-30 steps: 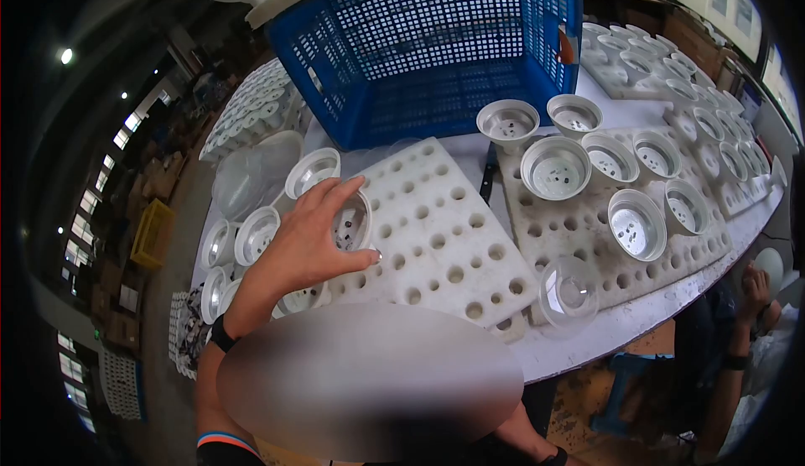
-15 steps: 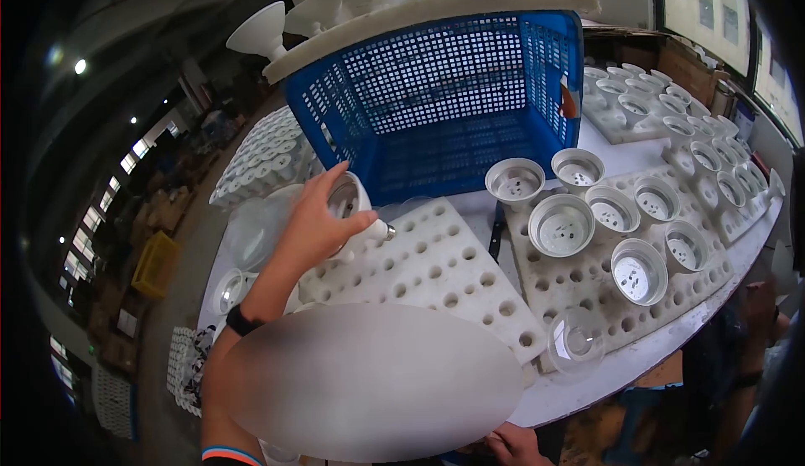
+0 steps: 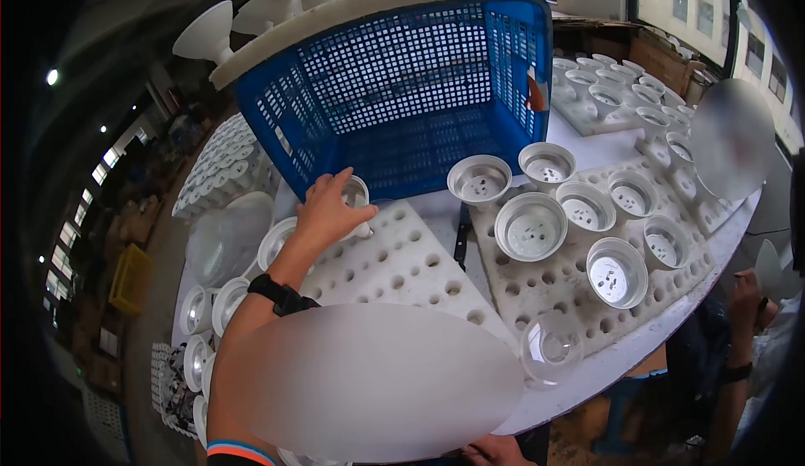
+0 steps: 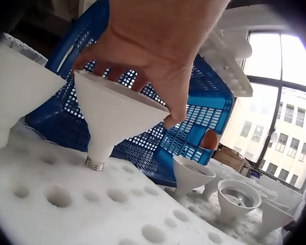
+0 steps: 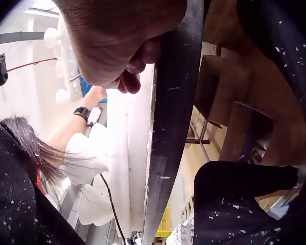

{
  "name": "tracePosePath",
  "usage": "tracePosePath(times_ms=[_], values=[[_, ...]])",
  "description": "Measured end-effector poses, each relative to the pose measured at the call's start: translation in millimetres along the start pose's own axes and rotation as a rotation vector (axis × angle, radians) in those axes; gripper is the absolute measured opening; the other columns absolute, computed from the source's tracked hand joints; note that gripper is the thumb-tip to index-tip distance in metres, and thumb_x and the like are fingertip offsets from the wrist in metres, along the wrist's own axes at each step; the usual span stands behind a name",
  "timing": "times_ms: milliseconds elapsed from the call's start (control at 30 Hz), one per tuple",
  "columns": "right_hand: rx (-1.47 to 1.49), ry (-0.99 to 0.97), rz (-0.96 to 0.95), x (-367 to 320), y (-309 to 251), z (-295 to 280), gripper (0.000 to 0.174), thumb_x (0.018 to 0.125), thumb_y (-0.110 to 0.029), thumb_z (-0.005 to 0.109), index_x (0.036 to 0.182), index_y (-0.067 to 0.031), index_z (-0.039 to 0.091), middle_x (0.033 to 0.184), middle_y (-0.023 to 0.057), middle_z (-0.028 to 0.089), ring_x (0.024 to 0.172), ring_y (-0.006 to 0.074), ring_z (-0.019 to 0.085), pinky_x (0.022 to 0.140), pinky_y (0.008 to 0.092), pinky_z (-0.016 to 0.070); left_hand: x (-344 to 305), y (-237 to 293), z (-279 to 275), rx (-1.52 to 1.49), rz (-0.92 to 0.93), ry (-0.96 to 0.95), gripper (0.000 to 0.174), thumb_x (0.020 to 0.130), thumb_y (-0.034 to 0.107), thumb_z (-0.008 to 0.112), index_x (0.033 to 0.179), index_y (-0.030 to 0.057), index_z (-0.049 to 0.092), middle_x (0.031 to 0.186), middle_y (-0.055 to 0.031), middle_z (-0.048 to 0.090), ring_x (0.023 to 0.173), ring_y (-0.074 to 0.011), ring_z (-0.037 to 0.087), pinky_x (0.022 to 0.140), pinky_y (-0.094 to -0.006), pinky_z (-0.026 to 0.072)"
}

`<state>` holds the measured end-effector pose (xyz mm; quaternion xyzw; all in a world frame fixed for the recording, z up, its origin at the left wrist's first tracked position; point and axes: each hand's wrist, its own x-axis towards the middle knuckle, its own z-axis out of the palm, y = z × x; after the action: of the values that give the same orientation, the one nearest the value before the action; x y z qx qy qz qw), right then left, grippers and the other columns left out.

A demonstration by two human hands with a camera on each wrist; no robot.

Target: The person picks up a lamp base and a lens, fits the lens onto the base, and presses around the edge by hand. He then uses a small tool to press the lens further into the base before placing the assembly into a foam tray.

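Observation:
My left hand [image 3: 325, 216] grips a white cone-shaped lamp housing [image 3: 355, 192] by its wide rim, at the back left of the white foam board [image 3: 394, 265]. In the left wrist view, fingers and thumb of the left hand [image 4: 148, 56] span the rim of the housing [image 4: 115, 115]. Its metal screw base [image 4: 95, 163] points down, close over the board's holes; whether it touches is unclear. My right hand [image 3: 501, 452] is low at the table's front edge. The right wrist view shows the right hand [image 5: 122, 43] with fingers loosely bent, holding nothing visible.
A blue crate [image 3: 419, 135] lies behind the board. Several housings, including one at the front [image 3: 616, 273], stand on a second foam board [image 3: 537, 286] at right. A clear cover [image 3: 551, 348] and a knife [image 3: 462, 235] lie nearby. Another person's hand [image 3: 745, 298] shows at right.
The head view has shifted. The housing in my left hand has moved toward the crate from its place over the board, and its tilt has changed. My right hand stays low by the table edge.

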<state>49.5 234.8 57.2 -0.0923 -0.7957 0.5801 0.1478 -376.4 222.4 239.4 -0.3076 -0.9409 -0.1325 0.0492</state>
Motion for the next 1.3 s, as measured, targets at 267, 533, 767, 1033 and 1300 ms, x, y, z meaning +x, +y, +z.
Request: tracePosePath(times_ms=[267,533,767,1033,1300], values=[[-0.097,-0.028,-0.013,-0.6,-2.1,-2.1,0.015,0.088,-0.012,0.066,0.099,-0.0024,0.066,0.088,0.0166,0.067,0.075,0.0327,0.066,0.067,0.0376,0.0532,7.3,-6.6,25.8,0.082,0.106,-0.204,0.098,0.073,0.063,0.067,0.152,0.0243,0.026,0.155,-0.0215,0.022,0.144,-0.0396,0.017,0.111,-0.0594,0.0181],[-0.005,-0.008,-0.076,3.8,1.0,-0.3,0.016,0.089,-0.013,0.063,0.103,-0.0049,0.065,0.089,0.0169,0.066,0.077,0.0351,0.065,0.068,0.0392,0.0523,11.0,-21.4,24.8,0.029,0.101,-0.276,0.095,0.081,0.067,0.057,0.155,0.0212,0.018,0.159,-0.0210,0.011,0.148,-0.0369,0.005,0.113,-0.0603,0.0054],[0.515,0.153,0.455,-4.4,-8.0,-25.1,0.026,0.101,-0.017,0.049,0.121,-0.0035,0.057,0.089,0.0037,0.065,0.068,0.0078,0.055,0.065,0.0220,0.0457,-51.6,40.6,-48.1,-0.213,0.433,0.028,0.080,0.082,0.035,0.065,0.150,0.0127,0.029,0.155,-0.0188,0.024,0.144,-0.0348,0.022,0.115,-0.0506,0.0157],[0.362,0.726,0.103,5.9,-39.7,-93.6,0.024,0.095,-0.004,0.052,0.116,-0.0023,0.062,0.090,0.0036,0.064,0.060,0.0091,0.052,0.055,0.0234,0.0433,-214.6,112.1,-139.0,-0.529,0.642,0.359,0.091,0.078,0.054,0.061,0.146,0.0013,0.032,0.150,-0.0230,0.031,0.138,-0.0369,0.035,0.111,-0.0490,0.0284],[-0.003,0.310,0.050,0.8,-33.0,-66.7,0.021,0.094,-0.007,0.056,0.112,-0.0029,0.066,0.084,0.0051,0.067,0.077,0.0096,0.064,0.068,0.0243,0.0500,-286.1,41.6,-208.7,-0.407,0.678,0.578,0.096,0.076,0.046,0.069,0.149,0.0062,0.020,0.151,-0.0229,0.028,0.135,-0.0383,0.039,0.107,-0.0506,0.0342]])
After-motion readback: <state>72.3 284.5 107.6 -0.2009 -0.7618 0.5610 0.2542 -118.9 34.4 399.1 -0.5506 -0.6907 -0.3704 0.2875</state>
